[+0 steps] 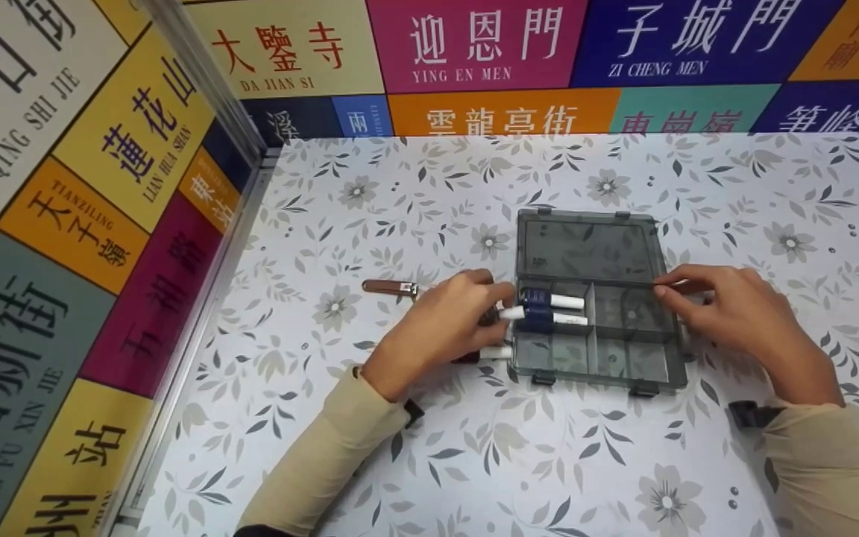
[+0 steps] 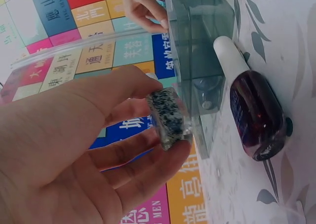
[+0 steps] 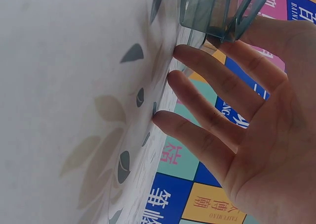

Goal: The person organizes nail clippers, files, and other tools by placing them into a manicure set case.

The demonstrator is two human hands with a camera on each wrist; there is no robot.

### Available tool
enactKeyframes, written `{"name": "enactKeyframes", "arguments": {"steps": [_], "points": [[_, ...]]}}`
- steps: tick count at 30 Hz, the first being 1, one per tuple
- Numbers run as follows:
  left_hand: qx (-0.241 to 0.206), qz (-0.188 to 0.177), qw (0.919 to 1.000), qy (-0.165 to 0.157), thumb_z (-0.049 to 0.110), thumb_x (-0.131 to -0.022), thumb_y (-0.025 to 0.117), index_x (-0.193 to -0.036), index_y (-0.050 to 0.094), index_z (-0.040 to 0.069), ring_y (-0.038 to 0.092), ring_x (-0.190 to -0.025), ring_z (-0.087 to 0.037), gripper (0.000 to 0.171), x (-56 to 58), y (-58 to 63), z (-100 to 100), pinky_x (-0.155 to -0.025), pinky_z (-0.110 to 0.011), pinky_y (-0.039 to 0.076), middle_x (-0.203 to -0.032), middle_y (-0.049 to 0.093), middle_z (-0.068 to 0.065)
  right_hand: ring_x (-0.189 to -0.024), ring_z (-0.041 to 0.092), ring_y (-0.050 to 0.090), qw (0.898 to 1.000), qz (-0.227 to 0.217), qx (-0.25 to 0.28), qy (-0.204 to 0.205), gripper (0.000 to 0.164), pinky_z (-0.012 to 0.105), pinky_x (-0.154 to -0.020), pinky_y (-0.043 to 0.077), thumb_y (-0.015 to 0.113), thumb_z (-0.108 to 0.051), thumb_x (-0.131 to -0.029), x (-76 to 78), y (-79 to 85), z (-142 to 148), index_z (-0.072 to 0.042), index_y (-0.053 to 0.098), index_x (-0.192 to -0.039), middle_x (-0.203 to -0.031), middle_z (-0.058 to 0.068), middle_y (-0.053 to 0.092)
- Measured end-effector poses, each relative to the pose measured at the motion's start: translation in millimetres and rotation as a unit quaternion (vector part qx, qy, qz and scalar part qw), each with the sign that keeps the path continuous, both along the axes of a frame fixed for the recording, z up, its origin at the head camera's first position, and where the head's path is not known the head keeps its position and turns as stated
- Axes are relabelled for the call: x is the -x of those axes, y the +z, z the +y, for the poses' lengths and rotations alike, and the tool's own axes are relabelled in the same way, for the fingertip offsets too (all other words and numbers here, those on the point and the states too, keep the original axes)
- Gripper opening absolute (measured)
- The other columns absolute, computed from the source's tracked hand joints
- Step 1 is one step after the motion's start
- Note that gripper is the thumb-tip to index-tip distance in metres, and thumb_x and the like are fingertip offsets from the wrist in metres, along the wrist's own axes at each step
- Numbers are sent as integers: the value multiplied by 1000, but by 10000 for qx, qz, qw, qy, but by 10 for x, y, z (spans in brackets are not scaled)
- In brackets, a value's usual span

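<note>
In the head view my left hand (image 1: 453, 313) is at the left side of a grey see-through compartment box (image 1: 631, 313) with its lid open. It pinches a nail polish bottle (image 2: 170, 116) with black-and-white speckles between thumb and fingers; its white cap (image 1: 511, 313) points into the box. Two dark blue nail polish bottles (image 1: 537, 318) with white caps lie in the upper left compartment. A dark red nail polish bottle (image 2: 259, 115) lies on the table beside the box, mostly hidden in the head view. My right hand (image 1: 743, 313) pinches the box's right edge near the hinge, other fingers spread.
A brown nail clipper (image 1: 391, 287) lies on the table left of my left hand. The tabletop (image 1: 429, 462) has a white leaf-and-flower cover. Colourful sign panels (image 1: 474, 45) stand along the back and left edges.
</note>
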State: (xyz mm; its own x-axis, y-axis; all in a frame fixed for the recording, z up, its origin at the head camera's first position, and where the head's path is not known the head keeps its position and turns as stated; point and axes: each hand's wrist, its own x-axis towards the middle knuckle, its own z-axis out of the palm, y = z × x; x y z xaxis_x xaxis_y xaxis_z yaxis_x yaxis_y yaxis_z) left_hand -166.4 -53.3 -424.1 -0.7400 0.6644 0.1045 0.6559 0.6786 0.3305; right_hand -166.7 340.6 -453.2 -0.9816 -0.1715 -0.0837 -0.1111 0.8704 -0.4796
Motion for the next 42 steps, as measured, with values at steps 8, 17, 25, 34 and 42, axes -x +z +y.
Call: {"name": "enactKeyframes", "arguments": {"steps": [8,17,25,34,42], "points": [[-181,212,9996,-82,21,-99,72,-117,75,18,61,-88,-12,18,-48,-10,76,-69,-25,57,-105,66,0,-113,54,73,10000,20,-24,19,34,72,-85,54,64,-52,-107,3,-15,1,-29,79,-127,-128,13,80],[-239,486,9979,-355,25,-101,72,-119,74,19,62,-92,-12,19,-96,-23,203,-71,-20,58,-106,67,0,-111,53,74,10000,86,-23,39,33,66,-79,55,65,-51,-106,-16,-19,5,-29,80,-125,-126,13,80],[-209,689,9963,-462,27,-102,72,-117,74,20,62,-94,-12,18,-141,-67,289,-74,-19,58,-108,68,0,-112,54,72,10000,5,-76,32,34,66,-78,54,63,-53,-107,-1,-24,6,-30,79,-127,-128,14,79],[-181,676,9952,-687,29,-102,72,-119,74,19,59,-93,-12,20,-194,-156,381,-70,-21,57,-107,65,-1,-110,52,75,9999,81,-45,38,32,60,-75,55,65,-51,-106,-2,-24,11,-30,79,-126,-126,12,80],[-177,793,9947,-633,28,-102,72,-116,74,20,61,-98,-15,17,-206,-198,402,-73,-24,59,-108,65,0,-107,48,75,9999,93,-110,7,32,40,-66,47,65,-52,-106,1,-16,4,-31,80,-125,-126,12,81]]}}
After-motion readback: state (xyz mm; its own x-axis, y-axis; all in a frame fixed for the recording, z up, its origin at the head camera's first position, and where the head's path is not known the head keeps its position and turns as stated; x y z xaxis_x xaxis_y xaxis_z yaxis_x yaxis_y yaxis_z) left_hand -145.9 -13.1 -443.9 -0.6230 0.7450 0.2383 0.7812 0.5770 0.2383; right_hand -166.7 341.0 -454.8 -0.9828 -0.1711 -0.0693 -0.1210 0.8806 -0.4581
